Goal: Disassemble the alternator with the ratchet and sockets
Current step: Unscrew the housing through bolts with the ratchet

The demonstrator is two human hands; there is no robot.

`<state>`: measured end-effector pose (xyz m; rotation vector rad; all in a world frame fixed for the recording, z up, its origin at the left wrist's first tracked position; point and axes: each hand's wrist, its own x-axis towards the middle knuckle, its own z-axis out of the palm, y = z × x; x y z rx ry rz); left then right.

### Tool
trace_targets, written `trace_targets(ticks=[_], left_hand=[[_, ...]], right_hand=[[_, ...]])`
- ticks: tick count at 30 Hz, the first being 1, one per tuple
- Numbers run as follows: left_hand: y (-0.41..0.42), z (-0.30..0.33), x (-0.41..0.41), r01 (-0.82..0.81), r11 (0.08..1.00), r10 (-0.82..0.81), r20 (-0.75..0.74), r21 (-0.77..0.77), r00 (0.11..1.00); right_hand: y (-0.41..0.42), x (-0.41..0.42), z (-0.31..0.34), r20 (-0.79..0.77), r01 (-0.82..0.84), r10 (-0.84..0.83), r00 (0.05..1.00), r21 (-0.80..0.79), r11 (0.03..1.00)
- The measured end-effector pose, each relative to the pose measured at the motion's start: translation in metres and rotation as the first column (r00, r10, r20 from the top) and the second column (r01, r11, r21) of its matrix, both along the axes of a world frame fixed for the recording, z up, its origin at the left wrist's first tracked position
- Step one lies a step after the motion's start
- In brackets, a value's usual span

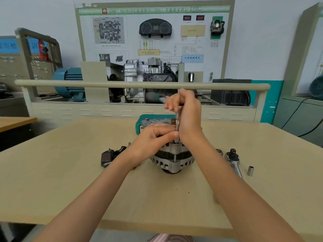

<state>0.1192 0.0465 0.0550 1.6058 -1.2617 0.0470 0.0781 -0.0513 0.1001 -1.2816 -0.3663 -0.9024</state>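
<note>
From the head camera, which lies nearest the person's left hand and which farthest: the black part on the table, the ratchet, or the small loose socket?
Measured from the left hand:
1. Black part, just to its left, beside the forearm.
2. Ratchet, to the right, past the alternator.
3. Small socket, farthest right, beyond the ratchet.

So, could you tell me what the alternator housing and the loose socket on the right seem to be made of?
The alternator housing looks like cast aluminium: dull grey, matte, with moulded vent slots. The loose socket looks like plated steel, going by its smooth, bright sheen, though the finish is hard to confirm at this size.
</note>
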Motion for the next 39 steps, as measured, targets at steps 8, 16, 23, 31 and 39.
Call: trace_targets(ticks=[8, 16, 23, 31, 39], left_hand=[[0.002, -0.002, 0.002, -0.056, 0.998, 0.055, -0.087, -0.009, 0.995], [0.002, 0.004, 0.004, -0.006, 0.996, 0.011, -0.061, 0.086, 0.998], [0.005, 0.005, 0.003, 0.049, 0.997, -0.042, -0.105, 0.064, 0.994], [0.004, -0.001, 0.007, -0.058, 0.998, 0.058, -0.106, 0.005, 0.993], [0.001, 0.001, 0.007, -0.002, 0.999, 0.004, -0.056, 0.047, 0.998]], right_hand=[[0.02, -0.008, -0.026, 0.302, 0.854, -0.839, 0.453, -0.415, 0.312], [-0.011, 0.011, 0.016, -0.141, -0.251, 0.276, 0.951, 0.173, 0.952], [0.008, 0.001, 0.009, -0.071, -0.136, 0.138, 0.988, 0.032, 0.99], [0.031, -0.003, -0.023, 0.287, 0.844, -0.888, 0.358, -0.507, 0.176], [-0.005, 0.008, 0.018, -0.073, -0.497, 0.555, 0.829, 0.359, 0.79]])
